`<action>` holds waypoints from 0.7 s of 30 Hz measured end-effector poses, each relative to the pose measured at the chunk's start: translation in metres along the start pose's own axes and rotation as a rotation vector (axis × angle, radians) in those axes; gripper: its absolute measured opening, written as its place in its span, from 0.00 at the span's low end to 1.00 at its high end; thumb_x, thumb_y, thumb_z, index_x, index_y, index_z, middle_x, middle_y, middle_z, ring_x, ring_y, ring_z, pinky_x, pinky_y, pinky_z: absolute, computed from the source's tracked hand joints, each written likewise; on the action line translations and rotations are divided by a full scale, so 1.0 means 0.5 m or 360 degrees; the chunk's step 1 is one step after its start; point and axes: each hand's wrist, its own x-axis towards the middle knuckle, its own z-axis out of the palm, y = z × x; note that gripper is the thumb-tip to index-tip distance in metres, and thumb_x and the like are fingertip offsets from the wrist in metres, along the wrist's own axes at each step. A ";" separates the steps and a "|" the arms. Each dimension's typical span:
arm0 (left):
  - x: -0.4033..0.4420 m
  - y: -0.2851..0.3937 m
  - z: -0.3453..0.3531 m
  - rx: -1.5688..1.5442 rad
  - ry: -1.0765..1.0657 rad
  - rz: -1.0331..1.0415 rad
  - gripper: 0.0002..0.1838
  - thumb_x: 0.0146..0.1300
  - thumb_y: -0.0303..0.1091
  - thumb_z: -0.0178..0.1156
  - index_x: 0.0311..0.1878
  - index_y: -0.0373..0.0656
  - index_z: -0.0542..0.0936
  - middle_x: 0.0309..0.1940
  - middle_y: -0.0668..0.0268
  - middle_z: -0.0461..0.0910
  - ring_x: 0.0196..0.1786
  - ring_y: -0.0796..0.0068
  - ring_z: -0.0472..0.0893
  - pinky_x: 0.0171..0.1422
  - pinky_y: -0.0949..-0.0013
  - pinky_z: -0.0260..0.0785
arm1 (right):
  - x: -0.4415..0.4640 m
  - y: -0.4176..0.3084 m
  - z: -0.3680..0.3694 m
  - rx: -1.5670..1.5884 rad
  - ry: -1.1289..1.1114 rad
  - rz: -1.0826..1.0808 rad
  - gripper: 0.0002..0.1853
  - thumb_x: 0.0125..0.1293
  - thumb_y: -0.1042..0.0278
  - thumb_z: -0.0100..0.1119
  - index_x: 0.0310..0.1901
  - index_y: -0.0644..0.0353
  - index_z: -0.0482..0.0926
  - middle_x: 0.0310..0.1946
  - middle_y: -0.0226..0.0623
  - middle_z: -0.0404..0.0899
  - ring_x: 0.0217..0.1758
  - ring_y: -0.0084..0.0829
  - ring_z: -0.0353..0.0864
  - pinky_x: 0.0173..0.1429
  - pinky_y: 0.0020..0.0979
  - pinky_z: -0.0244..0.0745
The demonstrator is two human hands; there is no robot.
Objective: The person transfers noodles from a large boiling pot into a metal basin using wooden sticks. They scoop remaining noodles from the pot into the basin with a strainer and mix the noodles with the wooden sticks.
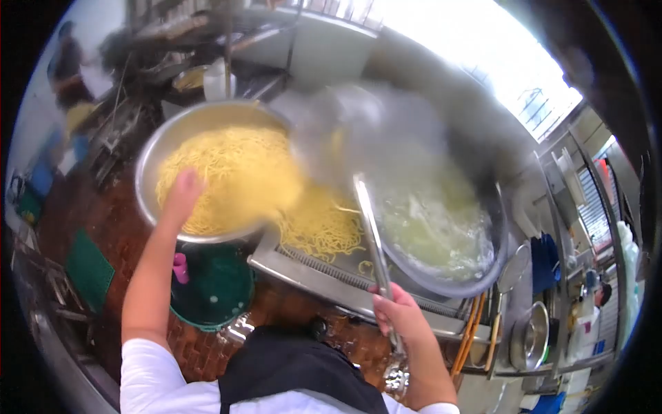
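Left hand (186, 189) at yellow noodles (238, 162), near steel bowl (207, 116)'s left rim; finger spread unclear. Right hand (400, 312): fingers wrapped round metal handle (372, 231); grip low, avoiding steam (414, 127).

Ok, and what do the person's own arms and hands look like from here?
Both the left hand and the right hand are ungloved, and no watch or bracelet shows. The forearms are bare below short white sleeves, with a black apron between them. The left hand is too blurred for finger detail.
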 end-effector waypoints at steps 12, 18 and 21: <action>-0.460 0.036 0.220 -0.0159 -0.1611 -0.0380 0.25 0.61 0.47 0.64 0.55 0.38 0.77 0.47 0.56 0.81 0.48 0.67 0.81 0.52 0.65 0.73 | 0.112 0.022 -0.091 -0.1591 0.1166 -0.0717 0.17 0.61 0.62 0.62 0.49 0.56 0.74 0.31 0.47 0.81 0.36 0.50 0.81 0.40 0.44 0.74; -0.518 -0.082 0.189 0.0694 -0.2104 -0.0492 0.28 0.59 0.58 0.59 0.48 0.42 0.81 0.44 0.51 0.82 0.49 0.56 0.81 0.54 0.59 0.71 | 0.096 0.095 -0.477 -0.0844 0.1368 -0.0680 0.18 0.59 0.68 0.63 0.48 0.69 0.73 0.40 0.53 0.80 0.43 0.44 0.81 0.49 0.36 0.72; -0.520 -0.105 0.153 0.1112 -0.1801 -0.0894 0.24 0.57 0.53 0.62 0.45 0.40 0.82 0.38 0.54 0.83 0.40 0.58 0.82 0.46 0.58 0.73 | 0.120 0.125 -0.730 -0.1359 0.1729 -0.0444 0.20 0.60 0.66 0.60 0.49 0.71 0.72 0.41 0.58 0.79 0.46 0.53 0.80 0.51 0.41 0.72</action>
